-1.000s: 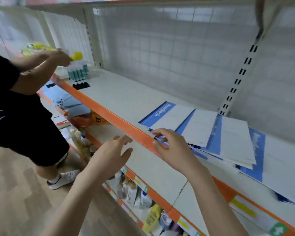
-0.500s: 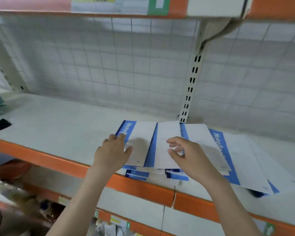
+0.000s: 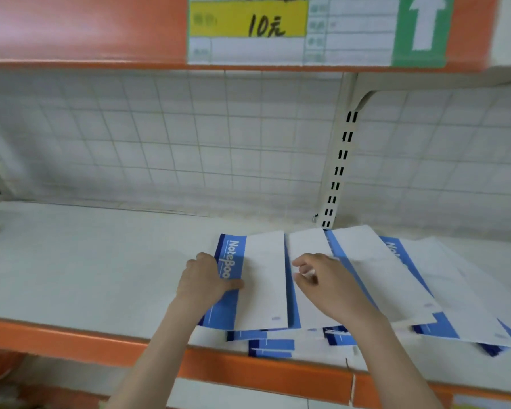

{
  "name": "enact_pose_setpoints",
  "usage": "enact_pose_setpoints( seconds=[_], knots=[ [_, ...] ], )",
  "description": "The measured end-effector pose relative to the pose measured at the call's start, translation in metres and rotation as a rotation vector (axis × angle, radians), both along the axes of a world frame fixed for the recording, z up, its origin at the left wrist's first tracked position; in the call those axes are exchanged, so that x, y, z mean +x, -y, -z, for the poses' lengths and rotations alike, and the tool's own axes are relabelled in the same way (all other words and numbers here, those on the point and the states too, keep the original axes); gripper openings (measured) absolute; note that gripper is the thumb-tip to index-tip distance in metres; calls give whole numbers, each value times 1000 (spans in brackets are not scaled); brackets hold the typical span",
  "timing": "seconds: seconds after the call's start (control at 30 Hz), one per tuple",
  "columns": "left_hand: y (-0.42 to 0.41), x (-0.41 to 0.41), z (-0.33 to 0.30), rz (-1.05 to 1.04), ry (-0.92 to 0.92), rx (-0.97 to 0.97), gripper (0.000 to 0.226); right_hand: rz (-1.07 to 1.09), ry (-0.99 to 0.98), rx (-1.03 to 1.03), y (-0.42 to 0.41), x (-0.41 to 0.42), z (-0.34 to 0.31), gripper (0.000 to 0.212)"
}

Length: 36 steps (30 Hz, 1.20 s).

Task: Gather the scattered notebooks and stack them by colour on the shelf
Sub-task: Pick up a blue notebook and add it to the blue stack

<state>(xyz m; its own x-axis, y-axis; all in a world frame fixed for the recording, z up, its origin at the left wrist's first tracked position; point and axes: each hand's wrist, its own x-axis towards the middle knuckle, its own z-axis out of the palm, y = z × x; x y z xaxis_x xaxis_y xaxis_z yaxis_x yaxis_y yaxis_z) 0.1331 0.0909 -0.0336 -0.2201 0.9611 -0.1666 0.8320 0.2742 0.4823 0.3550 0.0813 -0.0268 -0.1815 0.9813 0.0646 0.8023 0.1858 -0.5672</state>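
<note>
On the white shelf board point(image 3: 86, 261), head view, at about 5 o'clock of frame centre: a fan of blue-and-white notebooks point(image 3: 381, 278) lies overlapped, running out toward 4 o'clock, with more covers poking out underneath near the orange shelf edge point(image 3: 71, 338).

Left hand point(image 3: 204, 281): at the spine edge of the leftmost notebook point(image 3: 263, 276), thumb laid on the blue "NoteBook" band, fingers curled at the left edge. Appears to grip the cover; contact under the cover not visible.

Right hand point(image 3: 325, 284): on the second notebook point(image 3: 307, 246), fingers loosely bent, tips at the seam between the two covers. Pinch or plain touch: cannot tell.

Judgement: step in hand is collecting the fan into one pile. All visible covers are the same blue, so no sorting needed yet.

To do well: hold the left notebook fixed as datum, sweep the right ones toward 9 o'clock, square spines together. Risk: the lower covers overhang the orange shelf edge and could slip off.

Overhead at 12 o'clock: price label point(image 3: 248, 22).
</note>
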Motion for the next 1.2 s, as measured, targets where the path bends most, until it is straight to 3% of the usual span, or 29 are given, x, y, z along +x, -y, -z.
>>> enact_pose_setpoints(
  seconds=[0.1,0.17,0.27,0.37,0.43,0.53,0.6,0.7,0.77,1.0,1.2],
  knots=[
    [-8,-1,0,11,199,97,34,22,-35,45,0,-2,-2,28],
    [-12,9,-4,1,438,135,20,11,-46,144,2,-5,-6,36],
    [-14,31,-16,-41,836,142,14,-146,-64,142,7,-15,-15,74],
    [-15,45,-23,3,977,117,22,-303,14,-35,13,-23,-16,111],
    [-16,50,-22,44,1021,89,23,-328,155,-77,13,-24,-11,119],
    [-17,53,-15,85,1030,95,21,-281,193,-34,10,-22,-4,96],
    [-18,52,-11,112,830,166,25,-247,186,-29,5,-19,-1,81],
    [-22,49,-1,200,350,244,26,-229,220,-57,-2,-14,3,74],
    [-22,52,1,267,270,209,31,-228,258,-58,-5,-14,8,72],
    [-26,58,4,75,593,193,21,-227,299,-67,-6,-13,15,73],
    [-23,68,1,37,843,142,24,-240,153,-95,-2,-9,8,70]
  ],
)
